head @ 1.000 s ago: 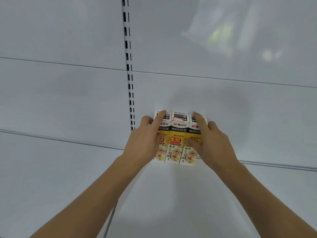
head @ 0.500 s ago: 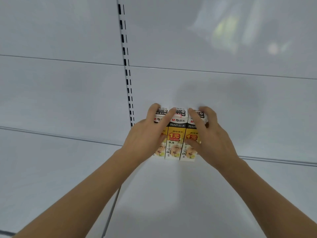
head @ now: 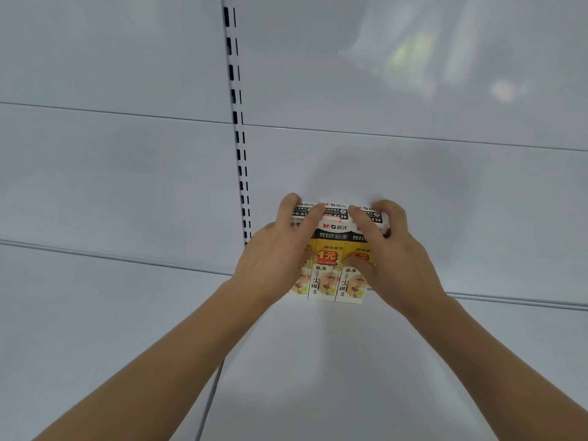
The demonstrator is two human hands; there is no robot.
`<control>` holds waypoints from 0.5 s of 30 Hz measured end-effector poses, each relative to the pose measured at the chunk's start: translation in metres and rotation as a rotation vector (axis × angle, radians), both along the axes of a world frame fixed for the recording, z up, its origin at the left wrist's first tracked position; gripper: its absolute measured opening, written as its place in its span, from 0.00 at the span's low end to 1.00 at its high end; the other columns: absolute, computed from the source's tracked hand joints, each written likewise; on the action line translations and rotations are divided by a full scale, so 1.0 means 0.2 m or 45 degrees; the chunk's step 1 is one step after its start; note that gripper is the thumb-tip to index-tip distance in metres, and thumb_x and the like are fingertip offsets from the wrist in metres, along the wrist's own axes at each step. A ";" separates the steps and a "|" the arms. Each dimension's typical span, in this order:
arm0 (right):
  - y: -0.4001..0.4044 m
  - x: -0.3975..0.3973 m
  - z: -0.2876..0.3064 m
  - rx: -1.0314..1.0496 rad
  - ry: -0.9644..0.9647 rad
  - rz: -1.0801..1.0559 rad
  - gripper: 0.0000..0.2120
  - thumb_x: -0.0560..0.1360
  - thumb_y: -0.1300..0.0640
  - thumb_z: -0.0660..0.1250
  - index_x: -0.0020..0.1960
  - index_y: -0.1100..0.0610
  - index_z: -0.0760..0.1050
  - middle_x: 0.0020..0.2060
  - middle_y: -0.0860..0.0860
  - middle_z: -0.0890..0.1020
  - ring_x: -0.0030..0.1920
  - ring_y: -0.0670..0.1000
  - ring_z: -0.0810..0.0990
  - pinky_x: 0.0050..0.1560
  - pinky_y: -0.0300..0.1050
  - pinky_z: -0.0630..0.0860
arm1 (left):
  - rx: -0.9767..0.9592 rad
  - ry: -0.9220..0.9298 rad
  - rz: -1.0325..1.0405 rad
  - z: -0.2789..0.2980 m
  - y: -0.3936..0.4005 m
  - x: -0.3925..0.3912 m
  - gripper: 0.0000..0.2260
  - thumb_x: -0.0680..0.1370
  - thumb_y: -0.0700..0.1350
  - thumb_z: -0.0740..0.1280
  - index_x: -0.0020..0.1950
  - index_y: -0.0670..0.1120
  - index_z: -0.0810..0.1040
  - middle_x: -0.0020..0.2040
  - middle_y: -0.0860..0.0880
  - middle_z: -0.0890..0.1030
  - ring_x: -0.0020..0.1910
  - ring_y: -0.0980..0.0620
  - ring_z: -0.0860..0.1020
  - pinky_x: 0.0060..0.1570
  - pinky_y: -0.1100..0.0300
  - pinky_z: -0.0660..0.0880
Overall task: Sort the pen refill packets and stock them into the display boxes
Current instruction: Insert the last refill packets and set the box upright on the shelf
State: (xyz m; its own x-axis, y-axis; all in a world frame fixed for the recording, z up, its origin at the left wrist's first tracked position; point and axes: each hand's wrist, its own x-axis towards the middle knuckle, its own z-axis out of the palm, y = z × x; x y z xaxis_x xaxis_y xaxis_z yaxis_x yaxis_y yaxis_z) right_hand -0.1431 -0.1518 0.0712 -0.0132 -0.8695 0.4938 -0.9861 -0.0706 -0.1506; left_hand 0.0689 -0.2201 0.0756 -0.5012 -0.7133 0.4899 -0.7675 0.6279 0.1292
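Head view, grip: the left hand [head: 280, 259] and the right hand [head: 391, 259] clasp a row of three refill boxes [head: 329, 262] from either side, fingers curled over the top edges and thumbs across the printed fronts.
Left hand: its fingers [head: 288, 205] hook over the top of the leftmost box and hide most of that box's face.
Right hand: its fingers [head: 386, 208] wrap the top right corner of the rightmost box, and the thumb lies across the yellow band.
Boxes: they stand upright, side by side and touching, on the white shelf [head: 318, 377], against its back edge where it meets the back panel [head: 413, 186].
Box make: slim cardboard cartons with white tops, a black band, then yellow print with "1元" and "0.5"; only the middle box shows its whole front.
Around: a slotted upright [head: 240, 154] with two columns of dark slots runs down the back panel just left of the boxes; its foot is hidden behind the left hand.
In the way: both forearms cross the shelf front toward the boxes.
Surface: smooth, glossy white metal, with a seam [head: 206, 409] running from the front edge toward the boxes, probably where two shelf sections join.
Room: the back panel is in horizontal strips split by thin lines, and a blurred pale reflection [head: 413, 55] shows at its upper right.
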 end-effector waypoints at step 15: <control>0.02 0.06 0.02 -0.038 0.194 -0.085 0.38 0.73 0.45 0.78 0.77 0.51 0.66 0.74 0.57 0.69 0.56 0.62 0.80 0.38 0.55 0.84 | -0.079 -0.099 0.039 -0.04 0.00 -0.01 0.37 0.81 0.50 0.72 0.81 0.55 0.51 0.79 0.44 0.56 0.43 0.43 0.80 0.38 0.47 0.82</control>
